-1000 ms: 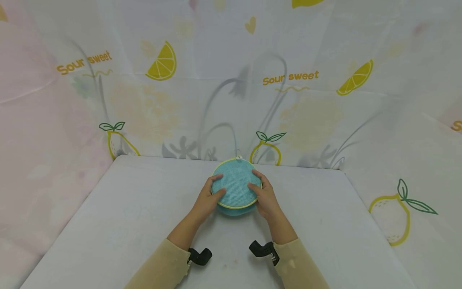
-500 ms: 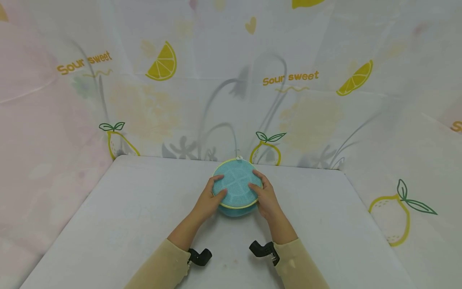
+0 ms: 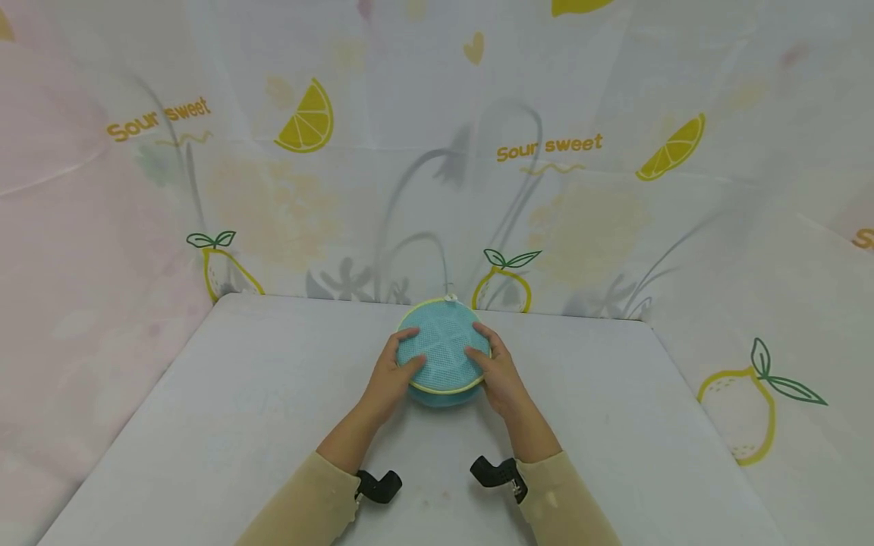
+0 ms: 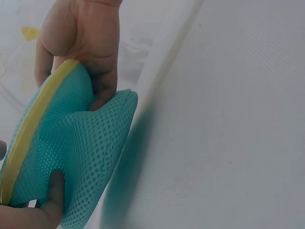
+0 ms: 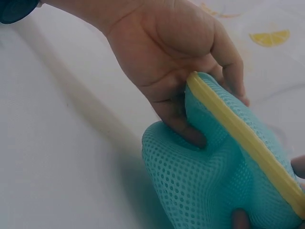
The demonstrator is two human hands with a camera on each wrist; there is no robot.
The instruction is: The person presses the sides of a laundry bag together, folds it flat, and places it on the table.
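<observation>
A round turquoise mesh laundry bag [image 3: 445,353] with yellow edging is held over the middle of the table. My left hand [image 3: 389,377] grips its left side, thumb on the upper face and fingers around the edge. On the opposite side, my right hand [image 3: 503,376] grips it the same way. Both wrist views show the bag's lower mesh part sagging into folds below the yellow band [image 5: 244,139], with fingers pressing into the mesh [image 4: 97,143]. A small whitish piece [image 3: 451,298] sits at the bag's far edge.
The white table [image 3: 273,394] stretches out around the hands. Behind and beside it hangs a pale cloth [image 3: 382,91] printed with lemons and lettering. Black wrist cameras [image 3: 378,486] stick out from the beige sleeves.
The bag and both hands have shifted slightly to the left over the last half second. Both hands keep their grip on the bag's sides.
</observation>
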